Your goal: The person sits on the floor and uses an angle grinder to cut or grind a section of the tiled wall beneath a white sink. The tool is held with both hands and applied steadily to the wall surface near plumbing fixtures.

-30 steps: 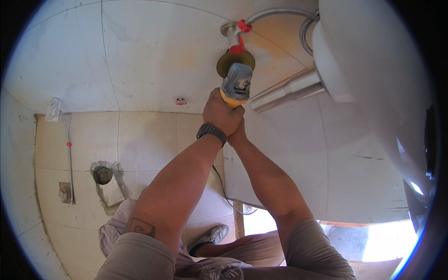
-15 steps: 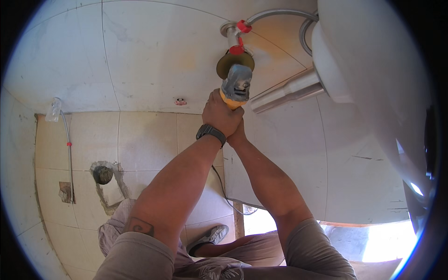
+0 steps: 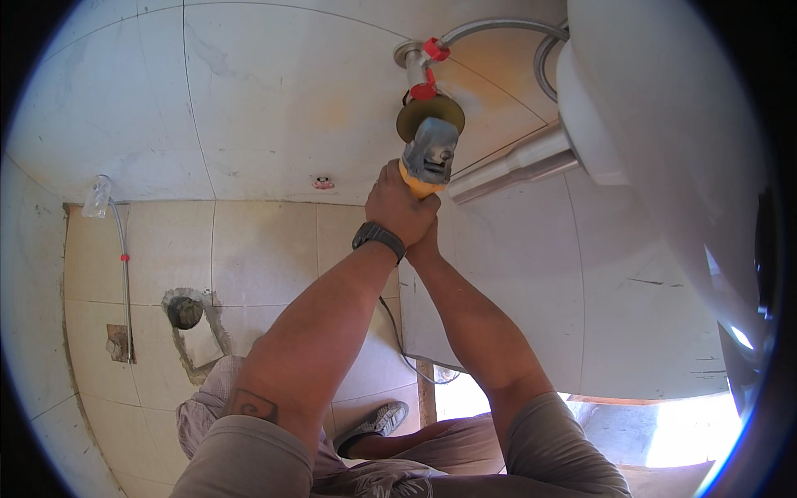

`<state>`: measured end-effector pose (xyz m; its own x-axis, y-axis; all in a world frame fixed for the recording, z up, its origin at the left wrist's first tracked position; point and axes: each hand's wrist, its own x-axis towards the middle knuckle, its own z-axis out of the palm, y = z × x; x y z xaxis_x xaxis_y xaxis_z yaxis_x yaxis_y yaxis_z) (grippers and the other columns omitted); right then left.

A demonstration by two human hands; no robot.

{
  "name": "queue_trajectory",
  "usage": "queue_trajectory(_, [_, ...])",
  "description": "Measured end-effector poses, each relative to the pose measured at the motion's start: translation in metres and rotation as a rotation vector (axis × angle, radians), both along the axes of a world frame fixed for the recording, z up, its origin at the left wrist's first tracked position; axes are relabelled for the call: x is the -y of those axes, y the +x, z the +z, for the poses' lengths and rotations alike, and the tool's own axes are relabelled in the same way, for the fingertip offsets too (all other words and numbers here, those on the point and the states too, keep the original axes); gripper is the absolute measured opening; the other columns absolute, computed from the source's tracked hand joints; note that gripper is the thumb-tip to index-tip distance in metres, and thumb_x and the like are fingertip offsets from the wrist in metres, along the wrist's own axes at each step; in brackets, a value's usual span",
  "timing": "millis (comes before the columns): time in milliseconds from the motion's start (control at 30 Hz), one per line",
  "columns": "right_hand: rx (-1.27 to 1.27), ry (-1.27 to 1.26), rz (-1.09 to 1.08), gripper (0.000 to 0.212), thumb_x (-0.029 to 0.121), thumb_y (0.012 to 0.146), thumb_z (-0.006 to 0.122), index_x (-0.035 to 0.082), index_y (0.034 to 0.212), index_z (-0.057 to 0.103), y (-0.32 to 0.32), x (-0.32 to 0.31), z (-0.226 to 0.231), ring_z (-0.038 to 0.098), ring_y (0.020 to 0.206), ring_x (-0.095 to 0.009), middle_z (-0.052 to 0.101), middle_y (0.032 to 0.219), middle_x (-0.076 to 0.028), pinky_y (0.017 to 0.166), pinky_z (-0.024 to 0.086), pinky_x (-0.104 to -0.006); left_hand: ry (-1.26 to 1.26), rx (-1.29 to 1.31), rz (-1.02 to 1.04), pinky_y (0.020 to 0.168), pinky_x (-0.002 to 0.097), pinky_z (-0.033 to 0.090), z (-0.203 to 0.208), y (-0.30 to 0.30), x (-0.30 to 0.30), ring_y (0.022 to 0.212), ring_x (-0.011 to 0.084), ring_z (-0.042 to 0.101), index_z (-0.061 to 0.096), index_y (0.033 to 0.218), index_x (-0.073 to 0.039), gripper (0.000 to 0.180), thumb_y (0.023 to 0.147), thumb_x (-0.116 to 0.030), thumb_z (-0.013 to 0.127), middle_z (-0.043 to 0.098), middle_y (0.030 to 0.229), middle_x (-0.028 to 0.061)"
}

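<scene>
My left hand point(image 3: 397, 201) is wrapped round the yellow and grey body of an angle grinder point(image 3: 430, 152), just behind its head. My right hand point(image 3: 426, 239) is close behind, below the left one; its fingers are mostly hidden, though it seems to be on the rear of the tool. The grinder's round disc point(image 3: 409, 126) faces the tiled wall just below a metal angle valve point(image 3: 415, 70) with red fittings. Whether the disc touches the wall is hidden by the tool's head. A dark cord point(image 3: 388, 314) hangs below my hands.
A white basin point(image 3: 639, 91) with a metal drain pipe point(image 3: 515, 166) juts out on the right. From the valve a braided hose point(image 3: 498, 21) curves to it. On the left are another hose point(image 3: 126, 282) and a round drain hole point(image 3: 184, 312) in the floor tiles.
The grinder and both hands have shifted slightly to the right, the disc moving a little right and down below the valve. The grip looks the same.
</scene>
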<state>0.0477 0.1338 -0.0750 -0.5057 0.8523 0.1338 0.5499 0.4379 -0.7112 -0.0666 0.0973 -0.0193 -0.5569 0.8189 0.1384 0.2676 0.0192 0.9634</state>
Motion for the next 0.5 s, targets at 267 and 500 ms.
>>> queue_trajectory(267, [-0.047, 0.159, -0.041, 0.052, 0.020, 0.085, 0.086, 0.000, 0.127, 0.062, -0.0020, -0.0034, -0.0085, 0.069, 0.122, -0.030, 0.071, 0.126, -0.016, 0.101, 0.055, -0.0413, -0.011, 0.040, -0.046, 0.094, 0.0538, 0.057, 0.0074, -0.0034, 0.0028, 0.109, 0.0455, 0.068, 0.053, 0.124, -0.001, 0.062, 0.075, -0.028, 0.079, 0.065, 0.119, 0.0233])
queue_trajectory(500, [-0.073, 0.140, -0.062, 0.055, 0.022, 0.083, 0.088, 0.000, 0.127, 0.062, -0.0019, -0.0002, -0.0084, 0.070, 0.120, -0.033, 0.072, 0.123, -0.018, 0.099, 0.056, -0.0415, 0.027, 0.054, 0.001, 0.093, 0.0523, 0.057, 0.0041, -0.0011, 0.0008, 0.106, 0.0460, 0.071, 0.057, 0.123, 0.000, 0.070, 0.075, -0.041, 0.087, 0.071, 0.112, 0.0251])
